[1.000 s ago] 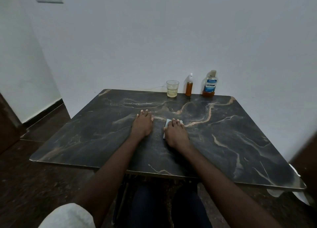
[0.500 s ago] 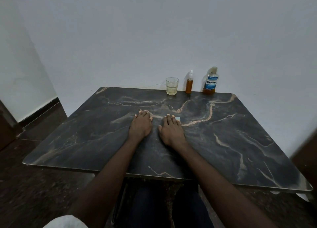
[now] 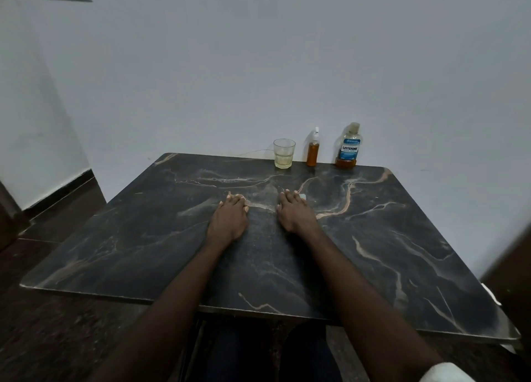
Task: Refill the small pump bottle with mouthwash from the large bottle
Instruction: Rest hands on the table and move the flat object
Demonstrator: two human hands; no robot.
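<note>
Marble-patterned table [image 3: 402,238] bears the left hand [image 3: 228,222] and right hand [image 3: 296,215] near its middle, both flat, fingers straight and close, gripping nothing; a white scrap [image 3: 302,196] peeks from under the right one. At the far edge the small pump bottle [image 3: 312,153] stands upright between a glass [image 3: 284,154] and the large bottle [image 3: 348,148], well apart from both hands.

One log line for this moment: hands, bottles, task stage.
left hand: flat on table, empty | right hand: flat on a white item | small pump bottle, large bottle: upright at far edge, untouched | refill: not started
</note>
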